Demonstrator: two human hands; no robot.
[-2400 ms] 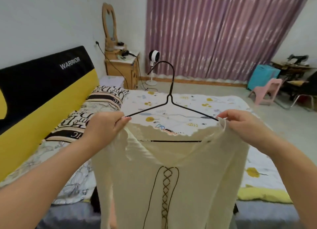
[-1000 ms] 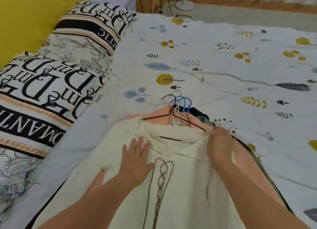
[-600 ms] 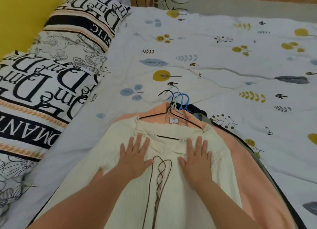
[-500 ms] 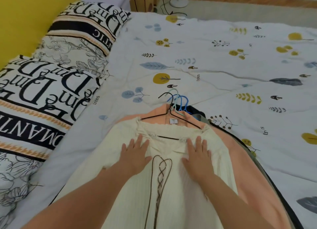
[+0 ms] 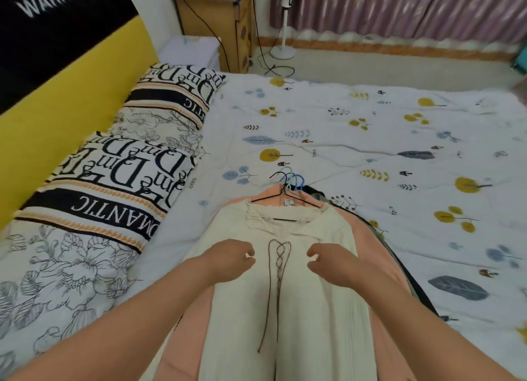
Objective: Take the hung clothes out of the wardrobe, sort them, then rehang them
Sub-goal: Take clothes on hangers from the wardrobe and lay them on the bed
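Both forearms reach in from the bottom corners of the frame and meet low in the centre. The left hand (image 5: 232, 256) and the right hand (image 5: 328, 262) hover over the chest of the cream top (image 5: 299, 309), one on each side of its brown lacing (image 5: 278, 255). Their fingers are loosely curled inward and grasp nothing.

The cream top is a fine ribbed knit with a frilled neckline, lying flat on a thin black wire hanger (image 5: 281, 199). It sits on top of a stack of clothes at lower centre of the bed (image 5: 370, 129). Directly beneath it is a smooth peach garment (image 5: 368, 238), with darker cloth at the right edge. Blue plastic hanger hooks (image 5: 296, 179) fan out just past the wire hook. The quilt is white cotton with a leaf print — the pillows (image 5: 137, 164) at the left bear bold black lettering.
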